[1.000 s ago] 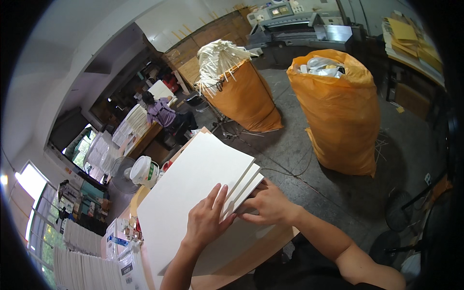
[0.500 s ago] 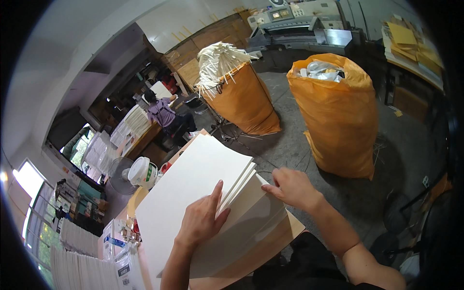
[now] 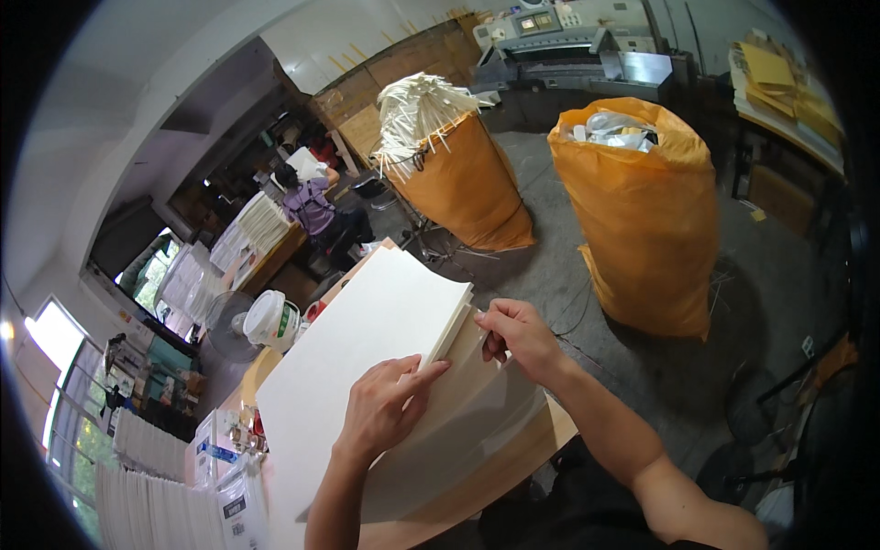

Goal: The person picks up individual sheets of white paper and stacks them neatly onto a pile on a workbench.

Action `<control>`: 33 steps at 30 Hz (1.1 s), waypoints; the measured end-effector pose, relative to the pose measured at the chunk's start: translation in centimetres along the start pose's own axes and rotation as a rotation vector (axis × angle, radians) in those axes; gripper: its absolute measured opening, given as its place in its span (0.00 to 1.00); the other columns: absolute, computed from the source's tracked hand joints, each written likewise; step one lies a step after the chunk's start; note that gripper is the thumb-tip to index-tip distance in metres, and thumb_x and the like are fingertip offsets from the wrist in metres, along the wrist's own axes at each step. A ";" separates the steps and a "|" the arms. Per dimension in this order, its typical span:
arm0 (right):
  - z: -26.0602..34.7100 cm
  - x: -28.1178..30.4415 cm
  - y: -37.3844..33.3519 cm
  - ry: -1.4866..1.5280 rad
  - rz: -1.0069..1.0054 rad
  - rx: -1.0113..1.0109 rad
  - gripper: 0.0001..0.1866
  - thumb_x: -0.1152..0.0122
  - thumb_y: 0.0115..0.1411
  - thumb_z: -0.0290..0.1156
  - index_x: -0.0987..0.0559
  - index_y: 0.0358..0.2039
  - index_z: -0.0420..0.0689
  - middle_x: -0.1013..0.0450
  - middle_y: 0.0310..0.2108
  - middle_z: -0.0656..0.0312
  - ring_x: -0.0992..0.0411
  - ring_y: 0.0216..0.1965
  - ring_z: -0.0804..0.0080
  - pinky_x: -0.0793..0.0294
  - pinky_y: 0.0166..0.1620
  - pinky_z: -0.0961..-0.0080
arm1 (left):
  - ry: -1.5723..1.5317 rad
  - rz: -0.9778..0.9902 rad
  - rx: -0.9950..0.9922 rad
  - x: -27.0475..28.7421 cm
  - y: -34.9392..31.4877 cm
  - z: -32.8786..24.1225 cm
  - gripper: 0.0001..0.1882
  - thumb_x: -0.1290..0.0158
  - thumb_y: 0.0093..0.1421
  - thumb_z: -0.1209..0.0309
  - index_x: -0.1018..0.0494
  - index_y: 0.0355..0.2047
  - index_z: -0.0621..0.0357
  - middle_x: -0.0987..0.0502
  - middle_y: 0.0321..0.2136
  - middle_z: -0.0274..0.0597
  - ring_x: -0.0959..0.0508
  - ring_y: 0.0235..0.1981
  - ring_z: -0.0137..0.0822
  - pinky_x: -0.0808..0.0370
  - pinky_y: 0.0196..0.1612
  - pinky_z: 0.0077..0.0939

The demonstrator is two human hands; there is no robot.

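A thick stack of large white paper sheets (image 3: 357,321) lies tilted in front of me, its upper sheets lifted apart from those below along the right edge. My left hand (image 3: 387,403) rests on the top sheets near that edge, fingers extended and thumb lower, beside the edge. At the far right corner my right hand (image 3: 519,335) is closed, thumb and index finger pinching sheet edges. Its other fingers curl underneath. How many sheets it holds cannot be made out. Under the stack, a pale wooden board (image 3: 554,431) shows.
Two stuffed orange sacks stand beyond the table: one with white paper strips (image 3: 477,188), one with plastic scraps (image 3: 642,220). A white bucket (image 3: 271,319) and a fan (image 3: 229,323) are at left. Paper piles (image 3: 151,509) stand lower left. A co-worker (image 3: 312,206) sits further back.
My right hand has moved left and slightly up onto the sheet corners. My left index finger has swung down to the right, and the gaps between the upper sheets have narrowed.
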State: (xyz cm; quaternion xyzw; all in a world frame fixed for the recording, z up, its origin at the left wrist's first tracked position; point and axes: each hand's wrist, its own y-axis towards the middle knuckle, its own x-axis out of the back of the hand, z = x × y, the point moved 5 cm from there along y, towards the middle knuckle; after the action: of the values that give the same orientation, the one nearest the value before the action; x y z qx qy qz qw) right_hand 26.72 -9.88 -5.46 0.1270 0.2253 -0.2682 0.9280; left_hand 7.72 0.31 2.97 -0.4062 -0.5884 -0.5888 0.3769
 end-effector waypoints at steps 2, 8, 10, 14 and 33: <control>-0.2 0.1 -0.1 0.016 0.001 0.013 0.16 0.39 0.72 0.35 0.28 0.25 0.48 0.29 0.19 0.68 0.24 0.22 0.77 0.35 0.23 0.80 | 0.016 0.006 0.012 0.3 0.1 -0.4 0.29 0.31 0.57 0.66 0.20 0.60 0.36 0.16 0.44 0.48 0.15 0.43 0.50 0.18 0.52 0.43; -0.3 0.3 0.0 0.003 0.006 0.005 0.16 0.38 0.72 0.36 0.27 0.25 0.49 0.29 0.19 0.67 0.23 0.22 0.77 0.35 0.24 0.80 | 0.042 0.005 0.020 0.5 0.4 -1.0 0.36 0.22 0.45 0.58 0.18 0.58 0.37 0.15 0.46 0.46 0.14 0.46 0.49 0.18 0.51 0.42; -0.3 0.4 0.0 0.001 0.012 0.008 0.16 0.38 0.72 0.36 0.27 0.25 0.49 0.29 0.19 0.67 0.23 0.23 0.77 0.35 0.24 0.80 | 0.018 0.032 0.038 0.5 0.4 -0.7 0.36 0.22 0.45 0.60 0.18 0.57 0.37 0.15 0.47 0.46 0.14 0.46 0.48 0.17 0.52 0.41; -0.2 0.3 0.1 0.007 0.028 0.036 0.17 0.39 0.72 0.37 0.27 0.25 0.48 0.29 0.19 0.68 0.27 0.20 0.78 0.36 0.24 0.80 | -0.007 0.029 0.031 0.5 0.5 -0.3 0.34 0.22 0.46 0.62 0.17 0.56 0.37 0.14 0.48 0.47 0.14 0.47 0.48 0.17 0.51 0.40; -0.6 -1.2 -4.9 -1.204 0.295 0.777 0.20 0.35 0.61 0.48 0.14 0.47 0.50 0.20 0.54 0.52 0.27 0.59 0.51 0.35 0.68 0.53 | 0.245 0.026 0.017 -1.4 -0.5 -2.3 0.44 0.27 0.51 0.59 0.29 0.68 0.50 0.26 0.64 0.49 0.17 0.47 0.51 0.21 0.54 0.45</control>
State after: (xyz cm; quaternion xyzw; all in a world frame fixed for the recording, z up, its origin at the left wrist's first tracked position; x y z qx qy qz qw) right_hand 22.87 -13.16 -5.98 0.3068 -0.4547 -0.2242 0.8055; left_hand 7.75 -1.98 1.54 -0.3354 -0.5377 -0.6241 0.4570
